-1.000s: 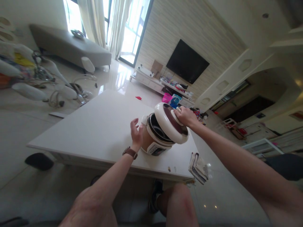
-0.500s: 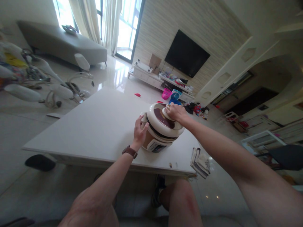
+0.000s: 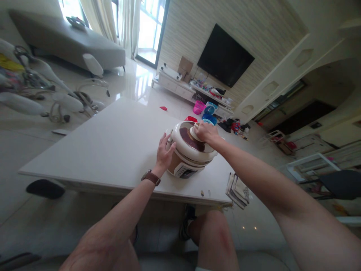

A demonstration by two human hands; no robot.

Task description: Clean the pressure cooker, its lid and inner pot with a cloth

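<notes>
Lid (image 3: 180,139): had come down since the earlier frames — first tilted up with the dark inside showing, then lowered over a dark gap, it now sat on the cooker, the gap narrowed to a thin seam.
Lid's look: was cream and glossy around the edge, brown across the middle, with a pale knob (image 3: 193,133) under the right hand.
Cooker (image 3: 175,160): stood upright on the white table (image 3: 121,143), directly below the grip, its body tan, its control panel (image 3: 185,171) facing the person.
Right hand (image 3: 206,131): was closed around the knob from above, the arm stretched forward and across from the right.
Left hand (image 3: 165,153): held nothing — fingers spread beside the cooker, left of the grip; whether they touched it could not be told.
Watch (image 3: 153,178): circled the left wrist on a brown strap.
Folded cloth (image 3: 237,191): lay at the table's corner, nearer the person and right of the grip.
</notes>
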